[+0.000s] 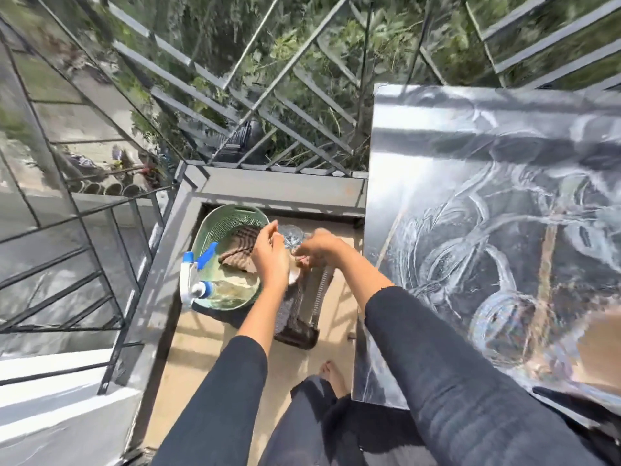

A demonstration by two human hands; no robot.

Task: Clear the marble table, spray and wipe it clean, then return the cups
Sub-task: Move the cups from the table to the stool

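The marble table (487, 203) fills the right side, its top streaked with swirling marks. On the floor to its left, both hands meet over a dark woven tray (297, 326). A clear glass cup (291, 235) sits between the fingertips. My left hand (270, 255) pinches the cup's rim from the left. My right hand (319, 247) has its fingers curled just below and right of the cup, and blur hides whether they grip it. A pale object (294, 276) shows under my left hand, too blurred to name.
A green oval basket (215, 220) on the floor holds a brown striped cloth (240, 250). A spray bottle with a blue trigger (198, 280) leans on the basket's near rim. Metal railing (235, 95) surrounds the balcony corner. My bare foot (332, 375) is by the table's edge.
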